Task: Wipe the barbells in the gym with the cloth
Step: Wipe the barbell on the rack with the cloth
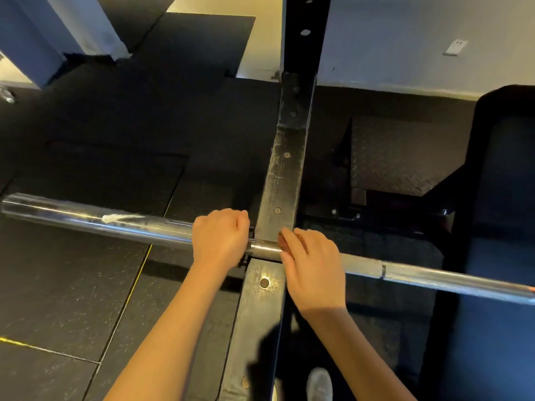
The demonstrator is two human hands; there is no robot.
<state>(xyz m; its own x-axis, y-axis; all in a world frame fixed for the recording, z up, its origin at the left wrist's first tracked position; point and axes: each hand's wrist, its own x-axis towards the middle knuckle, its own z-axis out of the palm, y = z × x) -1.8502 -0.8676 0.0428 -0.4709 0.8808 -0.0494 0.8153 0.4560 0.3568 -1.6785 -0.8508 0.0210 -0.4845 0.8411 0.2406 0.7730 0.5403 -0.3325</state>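
Nearest, at the bottom edge, a pale shoe stands close against the foot of the rack. That puts the person square over the bar, so both arms reach it without stretching.

The left hand is curled over the barbell and closed firmly round it at the inner end of the thick sleeve, just left of the rack post. This looks like a steadying hold, to stop the bar rolling or sliding in its cradle while the other hand works.

The right hand lies on the thinner, rough-textured shaft just right of the post. Its fingers are laid nearly straight across the metal, pressing rather than wrapping. A small dark reddish patch shows under its fingertips. Whether that is the cloth I cannot tell, and no cloth is plainly visible elsewhere.

The barbell runs left to right across the post at about waist height, which suits wiping along its length. A whitish smear on the sleeve suggests that end needs attention.

Beyond lie dark rubber floor mats, a black bench pad to the right, and a pale wall behind.
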